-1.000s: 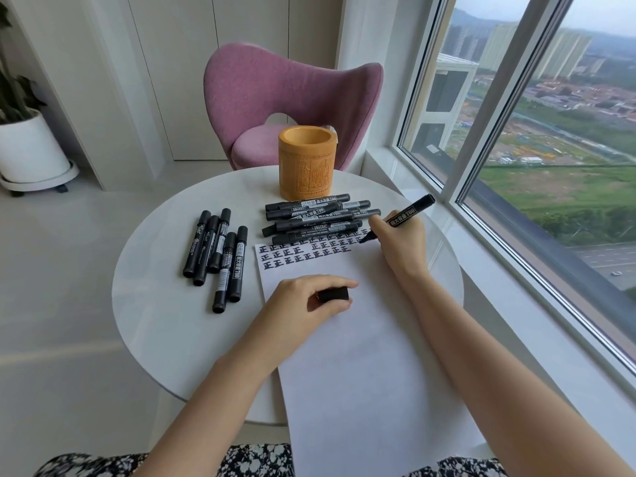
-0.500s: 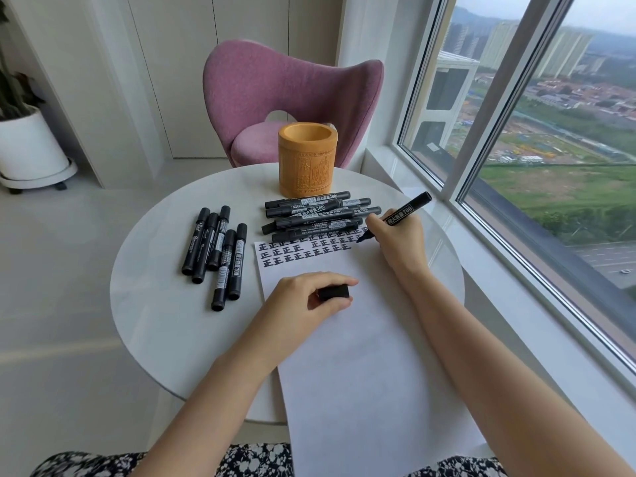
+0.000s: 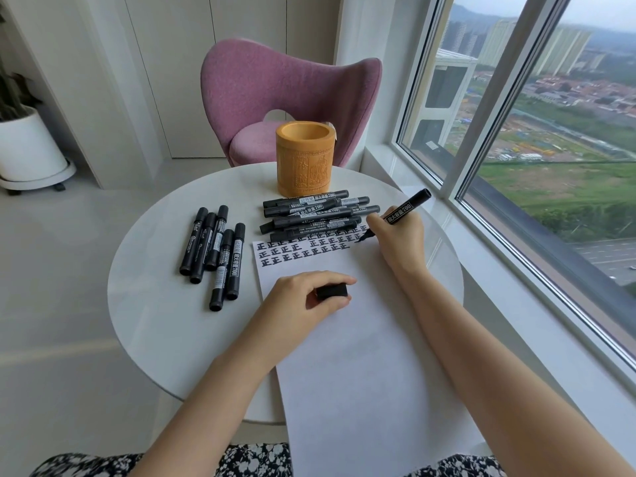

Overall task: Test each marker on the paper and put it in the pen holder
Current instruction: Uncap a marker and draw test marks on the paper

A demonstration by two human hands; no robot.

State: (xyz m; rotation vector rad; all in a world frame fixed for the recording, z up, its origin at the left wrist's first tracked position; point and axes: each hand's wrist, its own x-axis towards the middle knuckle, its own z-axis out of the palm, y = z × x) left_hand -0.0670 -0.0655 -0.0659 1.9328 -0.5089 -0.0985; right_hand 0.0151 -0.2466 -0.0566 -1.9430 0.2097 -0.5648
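My right hand grips an uncapped black marker, its tip touching the white paper at the right end of rows of black characters. My left hand rests on the paper and pinches the marker's black cap. A carved yellow pen holder stands at the table's far side, its inside not visible. A pile of several capped markers lies just in front of it, partly on the paper's top edge. Another group of several markers lies left of the paper.
The round white table is small, with its edge close on every side. A pink chair stands behind it. A large window runs along the right. A white plant pot sits on the floor at far left.
My right hand has shifted slightly with the marker tip staying at the right end of the written rows. The left hand keeps hold of the cap in the same place.
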